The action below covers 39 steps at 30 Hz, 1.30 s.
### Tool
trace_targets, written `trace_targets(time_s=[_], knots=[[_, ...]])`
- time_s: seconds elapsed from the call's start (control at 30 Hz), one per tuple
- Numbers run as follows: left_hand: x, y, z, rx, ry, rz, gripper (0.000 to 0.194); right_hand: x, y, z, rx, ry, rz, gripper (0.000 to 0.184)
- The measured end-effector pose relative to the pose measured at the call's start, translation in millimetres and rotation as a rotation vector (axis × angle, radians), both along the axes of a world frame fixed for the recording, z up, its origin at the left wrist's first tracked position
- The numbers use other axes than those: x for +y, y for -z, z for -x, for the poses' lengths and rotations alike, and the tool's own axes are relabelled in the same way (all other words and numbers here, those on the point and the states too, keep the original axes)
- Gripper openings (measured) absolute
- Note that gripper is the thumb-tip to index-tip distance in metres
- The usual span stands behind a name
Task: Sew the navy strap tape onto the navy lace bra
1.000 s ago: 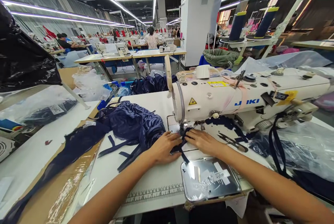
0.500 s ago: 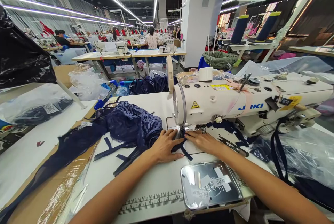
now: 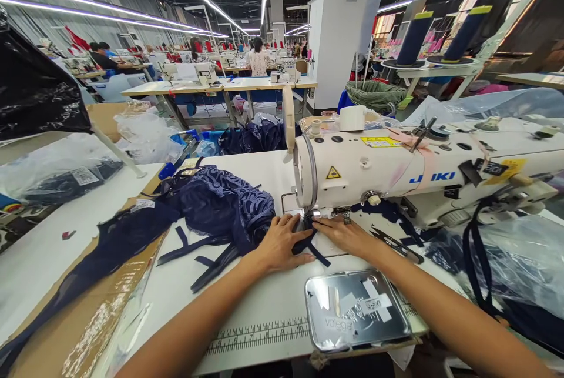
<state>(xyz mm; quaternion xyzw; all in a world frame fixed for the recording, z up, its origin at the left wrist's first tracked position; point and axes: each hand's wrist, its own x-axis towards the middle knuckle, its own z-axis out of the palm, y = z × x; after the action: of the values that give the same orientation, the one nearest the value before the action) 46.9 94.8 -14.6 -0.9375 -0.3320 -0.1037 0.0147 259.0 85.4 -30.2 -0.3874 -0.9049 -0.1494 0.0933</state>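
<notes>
A white JUKI sewing machine point(image 3: 396, 175) stands on the white table point(image 3: 247, 301). Navy lace fabric point(image 3: 220, 204) lies bunched to its left, with navy straps trailing out below. My left hand point(image 3: 282, 243) presses flat on the fabric edge just left of the needle area. My right hand point(image 3: 346, 236) lies flat on the navy strap point(image 3: 315, 248) just right of the needle. Both hands pin the cloth under the machine head; the needle itself is hidden behind them.
A shiny metal tray point(image 3: 356, 310) with taped paper sits at the table's front edge, above a printed ruler point(image 3: 259, 331). Black scissors point(image 3: 394, 241) lie right of my right hand. Cardboard point(image 3: 97, 313), plastic bags point(image 3: 515, 260), thread cones point(image 3: 414, 37) and other workers' tables surround it.
The view has shifted slightly down and right. Both hands have stayed at the needle area, with the strap's loose end sliding a little toward me.
</notes>
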Motion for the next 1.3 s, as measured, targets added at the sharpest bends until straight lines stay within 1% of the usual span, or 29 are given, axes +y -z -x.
trace_targets(time_s=[0.17,0.33,0.47,0.73,0.87,1.0,1.1,1.2,1.3], knots=[[-0.5,1.9,-1.3,-0.017,-0.023,-0.005,0.058,1.9,1.3,-2.3,0.052,0.022,0.072,0.049],[-0.5,2.3,-3.4,-0.029,-0.036,-0.015,0.058,5.6,3.7,-1.2,0.039,0.03,0.065,0.042],[0.2,2.9,-4.6,-0.027,-0.044,-0.011,0.059,6.9,4.6,-0.3,0.042,0.059,0.047,0.041],[1.7,4.2,-8.2,-0.028,-0.072,0.002,0.061,11.7,6.2,-1.7,0.048,0.108,0.085,0.042],[0.1,3.3,-10.4,-0.023,-0.084,-0.007,0.061,12.0,3.9,-0.8,0.059,0.116,0.107,0.043],[0.2,8.2,-11.2,-0.046,-0.094,-0.038,0.063,11.0,-0.4,0.5,0.086,0.109,0.099,0.046],[-0.6,12.7,-11.5,-0.071,-0.098,-0.066,0.063,12.0,-0.2,0.9,0.099,0.128,0.118,0.047],[-5.5,14.4,-12.6,-0.104,-0.111,-0.084,0.056,14.3,3.0,0.9,0.151,0.122,0.134,0.045],[-12.7,13.1,-13.3,-0.13,-0.113,-0.105,0.036,15.6,6.0,0.6,0.208,0.1,0.126,0.041]])
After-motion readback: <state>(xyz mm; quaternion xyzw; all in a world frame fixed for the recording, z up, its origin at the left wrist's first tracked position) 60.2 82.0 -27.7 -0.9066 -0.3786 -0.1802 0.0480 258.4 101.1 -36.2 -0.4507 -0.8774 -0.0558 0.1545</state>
